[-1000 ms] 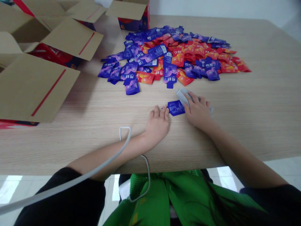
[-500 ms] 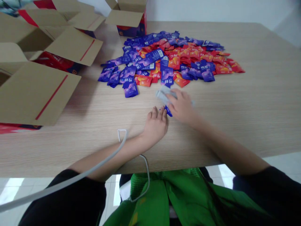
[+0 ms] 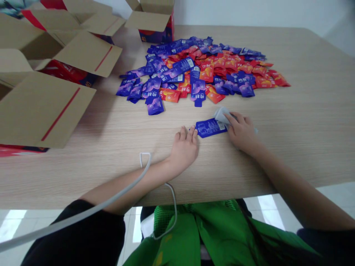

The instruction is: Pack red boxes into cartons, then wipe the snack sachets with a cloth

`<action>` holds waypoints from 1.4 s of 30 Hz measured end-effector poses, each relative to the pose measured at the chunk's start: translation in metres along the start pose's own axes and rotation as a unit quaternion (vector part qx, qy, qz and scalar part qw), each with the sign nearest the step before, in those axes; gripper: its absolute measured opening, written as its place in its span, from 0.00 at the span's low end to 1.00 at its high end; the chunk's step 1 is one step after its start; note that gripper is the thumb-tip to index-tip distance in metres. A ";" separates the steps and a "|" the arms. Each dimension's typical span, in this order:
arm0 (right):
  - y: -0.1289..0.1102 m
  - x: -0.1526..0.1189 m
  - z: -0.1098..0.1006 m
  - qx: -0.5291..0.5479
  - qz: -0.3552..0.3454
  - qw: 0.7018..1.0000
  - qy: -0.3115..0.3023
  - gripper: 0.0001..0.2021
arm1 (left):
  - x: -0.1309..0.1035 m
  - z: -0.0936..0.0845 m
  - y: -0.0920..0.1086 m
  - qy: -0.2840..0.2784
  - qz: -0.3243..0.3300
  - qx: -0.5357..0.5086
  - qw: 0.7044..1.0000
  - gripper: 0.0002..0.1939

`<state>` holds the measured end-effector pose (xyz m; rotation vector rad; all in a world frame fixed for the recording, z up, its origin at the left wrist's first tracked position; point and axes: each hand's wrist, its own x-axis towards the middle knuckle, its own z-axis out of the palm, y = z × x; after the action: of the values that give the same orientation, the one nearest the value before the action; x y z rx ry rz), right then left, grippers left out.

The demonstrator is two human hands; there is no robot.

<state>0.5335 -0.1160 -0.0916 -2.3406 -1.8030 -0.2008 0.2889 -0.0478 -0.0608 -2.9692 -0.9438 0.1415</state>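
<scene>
Curving up from the lower left of the frame, a white cable [image 3: 122,197] passed before the left forearm [image 3: 161,172], with a green garment [image 3: 185,234] at the bottom centre. Just above, the left hand [image 3: 185,149] lay palm down near the centre, gripping nothing, its fingertips pressing the narrow end of a blue pouch [image 3: 208,128] onto the table [image 3: 310,111]. The pouch lay flat, printed text and barcode up, right of centre. At its right end the right hand [image 3: 242,132] held a pale cloth [image 3: 220,114] bunched between thumb and fingers, the cloth against the pouch's edge. Wiping seemed to me the step in hand; the next move, I judged, called for a firm left hold on that narrow end and light, even pressure from the cloth, lest the pouch slip or buckle. Beyond, purple-blue and orange-red pouches [image 3: 206,70] sprawled in a heap across the upper centre, and open cartons [image 3: 47,107] crowded the upper left.
</scene>
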 end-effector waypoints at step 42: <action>-0.103 0.035 -0.015 0.034 -0.113 0.993 0.000 0.25 | 0.000 0.001 -0.001 0.022 -0.001 -0.011 1.000 0.27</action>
<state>0.4431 -0.0613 -0.0634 -2.0898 -2.0386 -0.1668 0.2883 -0.0470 -0.0615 -2.9787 -0.9496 0.0647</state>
